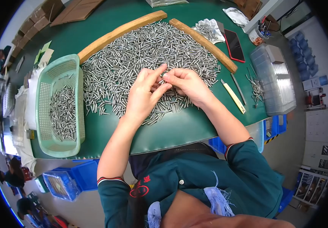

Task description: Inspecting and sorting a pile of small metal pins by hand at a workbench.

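A big heap of small silver metal pins [141, 53] covers the green table [179, 129] between two curved wooden strips [118, 32]. Over the heap's near edge my left hand [143, 95] and my right hand [186, 83] meet, fingertips pinched together on one small pin [164, 76] between them. A light green plastic basket [59, 106] at my left holds several more pins.
A red phone [234, 45], a white cloth [209, 30] and a clear plastic box [274, 79] lie at the right, with a yellow-handled knife [233, 97] and loose pins beside it. Cardboard pieces lie at the far left. Blue bins [69, 182] stand on the floor.
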`<state>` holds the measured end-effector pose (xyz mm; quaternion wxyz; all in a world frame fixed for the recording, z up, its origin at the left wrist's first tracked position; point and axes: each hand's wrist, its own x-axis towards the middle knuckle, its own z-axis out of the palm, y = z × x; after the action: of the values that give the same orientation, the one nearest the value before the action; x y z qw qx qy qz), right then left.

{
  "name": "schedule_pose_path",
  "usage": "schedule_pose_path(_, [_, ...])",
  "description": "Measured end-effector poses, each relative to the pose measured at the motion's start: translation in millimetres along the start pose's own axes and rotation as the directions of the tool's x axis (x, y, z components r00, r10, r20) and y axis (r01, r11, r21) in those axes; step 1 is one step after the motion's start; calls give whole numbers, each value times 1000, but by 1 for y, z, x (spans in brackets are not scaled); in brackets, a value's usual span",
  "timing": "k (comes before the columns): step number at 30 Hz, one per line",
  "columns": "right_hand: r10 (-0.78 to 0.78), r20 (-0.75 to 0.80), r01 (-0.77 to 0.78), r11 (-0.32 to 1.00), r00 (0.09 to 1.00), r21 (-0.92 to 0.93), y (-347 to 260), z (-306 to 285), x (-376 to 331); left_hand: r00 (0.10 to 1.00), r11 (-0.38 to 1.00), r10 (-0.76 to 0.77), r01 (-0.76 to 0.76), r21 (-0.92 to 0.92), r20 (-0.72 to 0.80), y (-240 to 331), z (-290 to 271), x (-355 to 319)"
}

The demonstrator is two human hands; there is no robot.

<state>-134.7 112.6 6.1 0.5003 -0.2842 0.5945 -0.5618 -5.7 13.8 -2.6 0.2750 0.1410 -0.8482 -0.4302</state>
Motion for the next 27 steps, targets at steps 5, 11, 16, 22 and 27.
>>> schedule_pose_path(5, [191, 207, -279, 733, 960, 620, 4, -6, 5, 997, 963, -22, 0, -270, -79, 6, -8, 1])
schedule_pose_path(11, [111, 426, -433, 402, 898, 807, 13, -19, 13, 990, 843, -49, -30, 537, 133, -2, -39, 3])
schedule_pose_path(16, [119, 419, -430, 398, 900, 810, 16, -18, 14, 970, 830, -66, -77, 552, 236, -10, -24, -3])
schedule_pose_path(22, [60, 405, -395, 386, 912, 834, 15, -17, 15, 979, 864, -14, -90, 495, 203, -13, -12, -2])
schedule_pose_path(27, [16, 338, -315, 405, 941, 858, 12, -21, 14, 988, 883, -30, -46, 467, 155, -13, -13, 1])
